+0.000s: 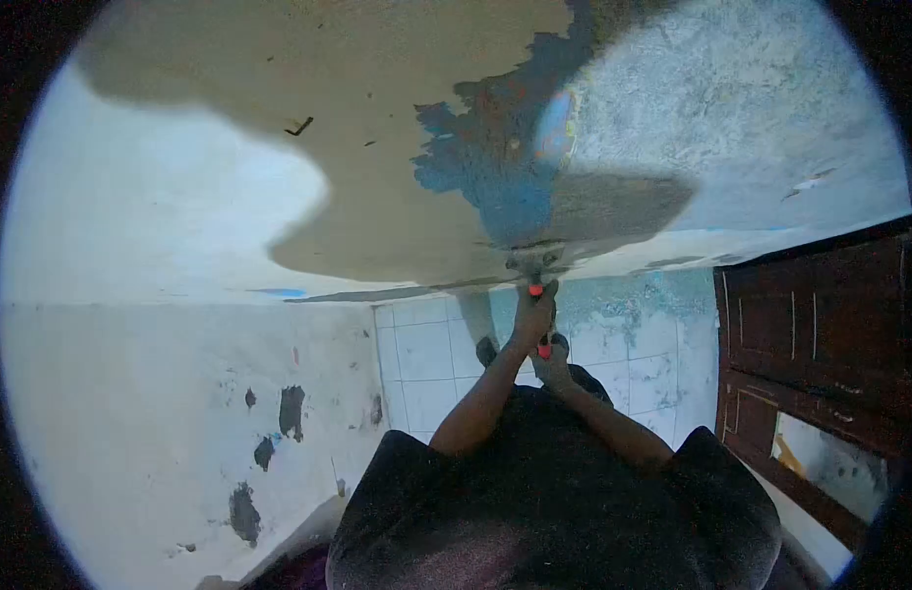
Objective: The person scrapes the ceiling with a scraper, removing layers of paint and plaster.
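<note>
My left hand is closed round the far end of a slim tool with red parts, close to the wall. Nearer my body, my right hand is wrapped round the same tool's lower end. The tool's far end overlaps the foot of a scraped patch on the wall, where blue and grey show through the pale paint. I cannot tell what kind of tool it is; my fingers hide most of it.
Below the wall lies a white tiled floor, with dusty, flaky debris on its right side. A dark wooden cabinet stands at the right. On the left, another wall has several grey chipped spots. My shadow falls across the wall.
</note>
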Tool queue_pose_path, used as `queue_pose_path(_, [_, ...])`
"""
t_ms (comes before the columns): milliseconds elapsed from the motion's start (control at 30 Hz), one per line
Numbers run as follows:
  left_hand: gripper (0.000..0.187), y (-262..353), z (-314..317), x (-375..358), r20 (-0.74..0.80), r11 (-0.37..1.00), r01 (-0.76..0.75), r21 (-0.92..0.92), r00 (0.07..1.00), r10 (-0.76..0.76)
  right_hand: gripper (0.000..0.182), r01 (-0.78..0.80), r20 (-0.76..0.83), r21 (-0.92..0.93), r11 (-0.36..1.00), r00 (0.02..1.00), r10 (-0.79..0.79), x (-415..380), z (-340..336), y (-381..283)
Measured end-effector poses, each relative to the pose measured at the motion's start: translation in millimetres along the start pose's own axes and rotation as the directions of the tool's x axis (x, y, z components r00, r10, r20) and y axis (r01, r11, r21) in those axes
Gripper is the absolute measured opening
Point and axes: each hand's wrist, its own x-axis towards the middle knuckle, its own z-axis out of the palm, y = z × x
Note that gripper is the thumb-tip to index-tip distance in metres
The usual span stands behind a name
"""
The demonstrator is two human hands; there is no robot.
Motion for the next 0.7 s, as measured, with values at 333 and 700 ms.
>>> queue_pose_path(333, [0.031, -0.9, -15.1, -10.8, -0.036, 0.981, 0.137, -0.140, 0.989, -0.143, 0.035, 0.011, 0.234, -0.031, 0.999, 0.972, -0.003, -8.7, -21.0, -33.3])
queue_pose_path(700, [0.049, -16.3, -29.7, -8.9, 0.033, 0.892, 0.053, -0.449, 0.999, -0.042, 0.038, -0.235, 0.393, -0.044, 0.971, 0.889, 0.233, -1.3, -20.3, -54.0])
